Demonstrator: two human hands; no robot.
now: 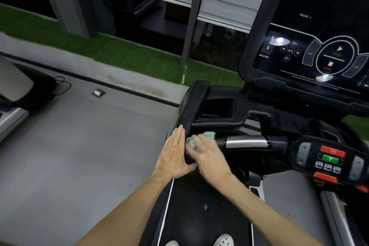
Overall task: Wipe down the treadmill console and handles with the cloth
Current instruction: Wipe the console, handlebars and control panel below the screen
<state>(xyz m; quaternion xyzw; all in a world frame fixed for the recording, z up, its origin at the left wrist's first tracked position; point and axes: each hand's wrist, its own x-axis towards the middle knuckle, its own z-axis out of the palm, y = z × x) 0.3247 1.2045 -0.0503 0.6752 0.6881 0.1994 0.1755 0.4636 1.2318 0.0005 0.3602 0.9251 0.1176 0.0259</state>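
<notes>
The black treadmill console (311, 32) stands at the upper right, its screen lit with white symbols. The black left handle (194, 104) runs down from it toward me. My left hand (173, 154) lies flat with straight fingers against the outer side of that handle. My right hand (209, 155), blurred, presses a pale green cloth (207, 135) onto the handle's lower end, where the chrome-banded cross grip (246, 142) begins. The cloth shows only above and beside my fingers.
A control pad (329, 159) with red and green buttons sits at the right. The belt (201, 213) and my shoes lie below. Grey floor, a small floor socket (98, 92), a green turf strip and another machine (12, 94) are to the left.
</notes>
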